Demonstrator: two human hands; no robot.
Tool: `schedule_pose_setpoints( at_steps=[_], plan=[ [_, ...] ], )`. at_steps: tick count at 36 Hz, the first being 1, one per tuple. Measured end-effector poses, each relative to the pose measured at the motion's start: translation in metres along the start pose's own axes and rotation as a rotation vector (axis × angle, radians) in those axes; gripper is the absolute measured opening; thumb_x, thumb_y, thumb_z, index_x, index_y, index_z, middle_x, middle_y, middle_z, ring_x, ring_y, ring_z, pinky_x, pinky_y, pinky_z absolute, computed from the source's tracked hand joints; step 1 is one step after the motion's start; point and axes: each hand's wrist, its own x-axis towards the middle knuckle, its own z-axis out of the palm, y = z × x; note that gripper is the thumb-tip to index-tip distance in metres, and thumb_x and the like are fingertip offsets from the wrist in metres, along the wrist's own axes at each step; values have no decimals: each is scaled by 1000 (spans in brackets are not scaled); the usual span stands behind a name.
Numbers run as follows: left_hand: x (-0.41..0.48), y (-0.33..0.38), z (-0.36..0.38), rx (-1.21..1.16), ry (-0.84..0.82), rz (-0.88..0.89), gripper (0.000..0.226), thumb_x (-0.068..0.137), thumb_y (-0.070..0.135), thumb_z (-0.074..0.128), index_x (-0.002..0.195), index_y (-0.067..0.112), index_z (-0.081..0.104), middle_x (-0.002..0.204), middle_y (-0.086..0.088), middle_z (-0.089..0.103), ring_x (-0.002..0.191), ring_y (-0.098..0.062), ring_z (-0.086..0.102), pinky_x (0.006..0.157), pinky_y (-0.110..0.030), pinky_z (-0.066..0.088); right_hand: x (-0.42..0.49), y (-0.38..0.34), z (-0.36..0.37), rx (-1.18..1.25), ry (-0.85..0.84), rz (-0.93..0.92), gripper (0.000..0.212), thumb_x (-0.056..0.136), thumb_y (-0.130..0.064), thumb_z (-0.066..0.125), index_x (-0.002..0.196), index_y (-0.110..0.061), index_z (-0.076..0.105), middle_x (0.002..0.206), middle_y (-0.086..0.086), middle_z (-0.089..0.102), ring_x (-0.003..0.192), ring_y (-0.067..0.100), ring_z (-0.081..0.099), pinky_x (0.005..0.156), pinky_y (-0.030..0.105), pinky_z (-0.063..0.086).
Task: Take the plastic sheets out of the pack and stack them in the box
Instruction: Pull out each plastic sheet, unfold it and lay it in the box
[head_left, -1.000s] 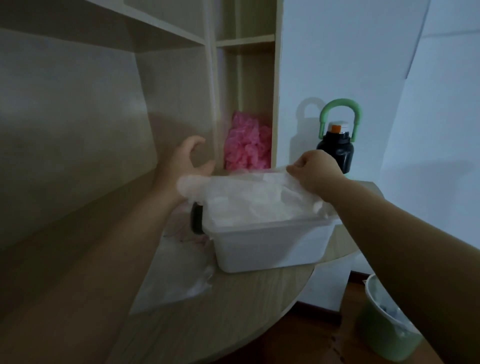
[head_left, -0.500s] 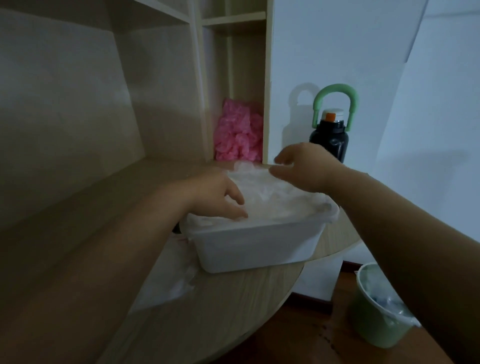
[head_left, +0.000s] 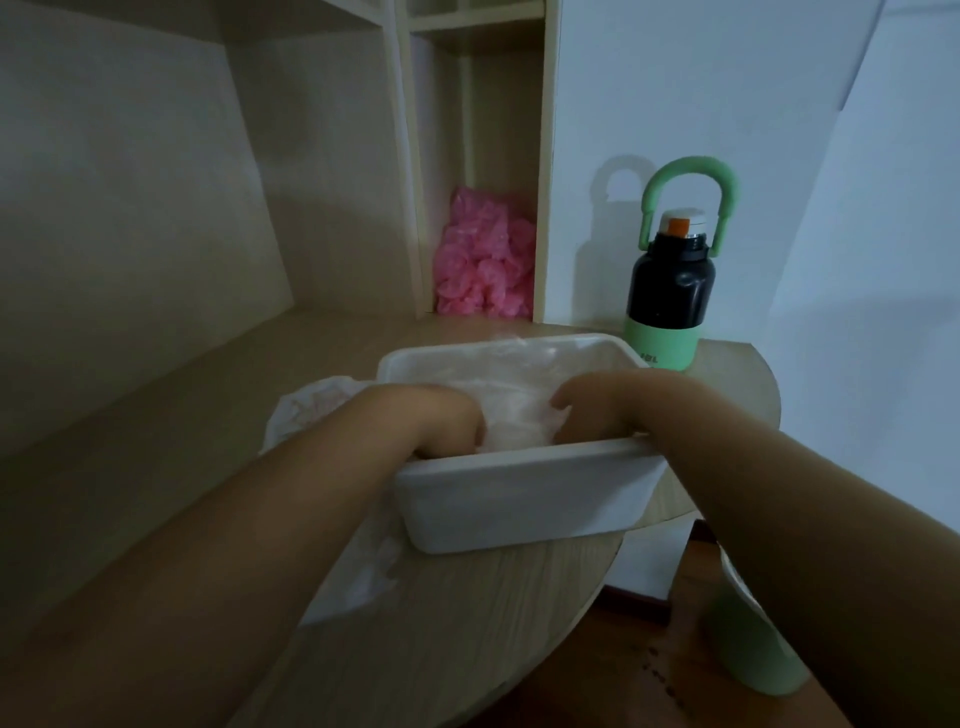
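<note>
Here, a crumpled clear plastic pack (head_left: 311, 410) lies on the pale wooden table (head_left: 467, 623) just left of a white rectangular plastic box (head_left: 519, 499), partly under the person's left forearm. The left hand (head_left: 447, 421) reaches down inside the box at its left end. Its fingers are hidden by the near wall, so their state cannot be told. Thin translucent plastic sheets (head_left: 514, 415) lie bunched in the middle of the box. The right hand (head_left: 597, 410) bends down onto them at the box's right end, knuckles curled, fingertips out of sight.

The box's right near corner sits close to the table's curved edge. A hard downward push there could probably tip or slide it off. The filmy sheets may also cling to the fingers and lift out again, and the left forearm could drag the pack along.
</note>
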Motion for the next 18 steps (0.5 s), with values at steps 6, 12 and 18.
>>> schedule_pose_setpoints(
  at_steps=[6, 12, 18],
  plan=[
    [-34, -13, -9, -230, 390, 104, 28, 96, 30, 54, 119, 20, 67, 121, 5, 65, 103, -12, 58, 93, -30, 45, -18, -12, -8, 168, 322, -27, 44, 92, -29, 58, 132, -11, 53, 121, 7, 57, 96, 27, 63, 85, 39, 55],
    [-78, -43, 0, -484, 708, 84, 27, 98, 21, 50, 120, 16, 66, 118, 5, 64, 103, -5, 53, 83, -18, 35, -42, -52, -3, 233, 595, -146, 40, 93, -28, 53, 131, -13, 55, 131, 6, 57, 117, 24, 53, 99, 32, 40],
    [-110, -78, 44, -628, 847, -11, 24, 94, 17, 58, 115, 14, 68, 102, 6, 63, 96, -9, 57, 83, -23, 42, -63, -115, 23, 398, 815, -372, 30, 93, -21, 53, 120, -13, 63, 111, 4, 67, 101, 18, 60, 85, 25, 45]
  ],
)
